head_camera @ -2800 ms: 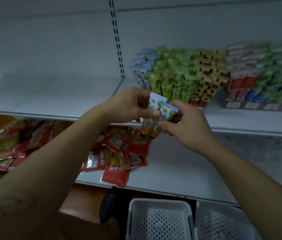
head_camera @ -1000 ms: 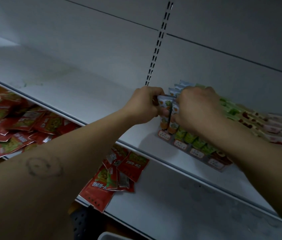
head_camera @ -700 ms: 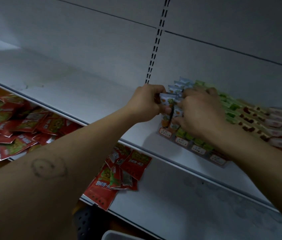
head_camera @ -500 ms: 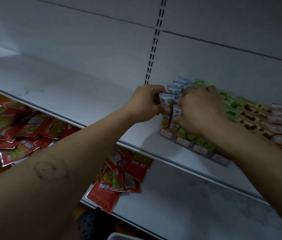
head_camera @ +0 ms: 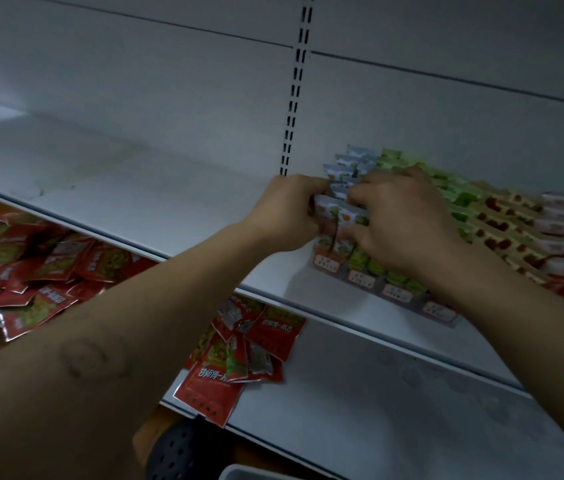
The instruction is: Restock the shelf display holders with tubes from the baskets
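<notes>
Nearest, at the bottom edge, the white rim of a basket (head_camera: 256, 474) just shows. A dark perforated thing (head_camera: 173, 452) sits to its left; I cannot tell what it is. Beyond them the lower shelf (head_camera: 395, 393) carries red sachets (head_camera: 239, 344) in a loose heap at its front edge, and another pile (head_camera: 31, 265) is spread out to the left.

Two bare forearms reach up over that to the upper shelf (head_camera: 135, 188). There the left hand (head_camera: 284, 216) and the right hand (head_camera: 402, 223) meet at the left end of the holder (head_camera: 396, 292). Between them are two tubes (head_camera: 339, 216), white with orange and green fruit print. The left hand's fingers are curled round their left side. The right hand pinches their right side, thumb below and fingers over the top. The tubes stand nearly upright, their lower ends down in the holder's leftmost lane, just behind its label strip.

Farther back in that lane stand more pale tubes (head_camera: 350, 164). Green ones (head_camera: 453, 199) fill the lanes to the right, then red-printed ones (head_camera: 502, 223). Behind everything is the grey back panel with its slotted upright (head_camera: 296, 81).
</notes>
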Tool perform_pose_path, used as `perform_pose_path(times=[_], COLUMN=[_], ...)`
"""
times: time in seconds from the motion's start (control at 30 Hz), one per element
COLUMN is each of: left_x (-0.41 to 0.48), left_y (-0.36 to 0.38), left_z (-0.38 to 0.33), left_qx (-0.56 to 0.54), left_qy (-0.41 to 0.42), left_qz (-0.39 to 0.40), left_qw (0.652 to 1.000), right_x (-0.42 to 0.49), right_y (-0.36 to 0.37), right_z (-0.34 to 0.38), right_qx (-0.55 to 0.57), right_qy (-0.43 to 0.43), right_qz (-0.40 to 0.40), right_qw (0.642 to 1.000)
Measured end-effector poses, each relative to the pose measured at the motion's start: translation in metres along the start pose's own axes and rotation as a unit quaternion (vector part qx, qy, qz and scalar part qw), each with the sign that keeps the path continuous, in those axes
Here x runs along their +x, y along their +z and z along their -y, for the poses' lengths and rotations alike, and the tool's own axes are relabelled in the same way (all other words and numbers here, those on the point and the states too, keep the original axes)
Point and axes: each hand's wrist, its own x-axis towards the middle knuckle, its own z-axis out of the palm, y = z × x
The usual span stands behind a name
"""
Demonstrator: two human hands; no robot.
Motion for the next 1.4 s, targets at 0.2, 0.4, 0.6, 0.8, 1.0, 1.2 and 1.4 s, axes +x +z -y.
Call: perform_pose_path(times=[0.2,0.4,0.6,0.8,1.0,1.2,1.4], left_x=[0.0,-0.001,-0.002,-0.003,-0.007,-0.02,-0.035], left_y=[0.001,0.003,-0.001,-0.004,-0.007,-0.01,-0.007], left_z=[0.001,0.001,-0.001,-0.001,-0.003,-0.013,-0.03], left_qx=[-0.04,-0.024,0.01,0.022,0.015,0.055,0.157], left_qy=[-0.037,-0.03,-0.018,-0.025,-0.024,-0.005,-0.019], left_qz=[0.019,0.016,0.019,0.034,0.049,0.039,-0.012], left_qw=[0.998,0.999,1.0,0.999,0.998,0.998,0.987], right_x=[0.0,-0.002,-0.008,-0.011,-0.015,-0.021,-0.054], right_y=[0.003,0.005,0.009,0.01,0.015,0.011,-0.003], right_z=[-0.003,-0.003,-0.004,-0.013,-0.017,-0.012,-0.018], right_qx=[0.006,0.023,0.021,0.023,0.04,0.033,0.037], right_qy=[0.013,0.015,-0.003,-0.051,-0.063,-0.045,0.023], right_qz=[-0.006,-0.004,-0.022,-0.028,-0.036,-0.034,-0.11], right_qw=[1.0,1.0,1.0,0.998,0.997,0.998,0.993])
